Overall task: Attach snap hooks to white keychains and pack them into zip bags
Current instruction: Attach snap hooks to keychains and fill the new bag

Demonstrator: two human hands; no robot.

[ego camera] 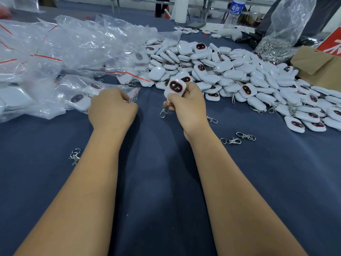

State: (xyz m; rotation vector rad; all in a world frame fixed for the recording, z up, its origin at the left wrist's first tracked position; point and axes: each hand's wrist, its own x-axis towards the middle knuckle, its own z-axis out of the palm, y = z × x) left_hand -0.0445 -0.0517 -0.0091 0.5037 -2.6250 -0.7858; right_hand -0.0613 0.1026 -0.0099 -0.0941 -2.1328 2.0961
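White keychain [175, 88], rounded square with red-rimmed black oval face, is gripped by right hand [186, 106] fingers at frame centre; snap hook [163, 110] dangles at 7 o'clock. Left hand [111, 109] fingers are curled on a zip bag [132, 94] at 9 o'clock, on the desk [156, 182].

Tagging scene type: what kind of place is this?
Likely a small packing workshop: a heap of white keychains, a pile of zip bags, a bag of hooks on a cloth-covered table.

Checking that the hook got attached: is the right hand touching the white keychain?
Touching. The head view shows the right hand pinching the white keychain, with a snap hook dangling below it.
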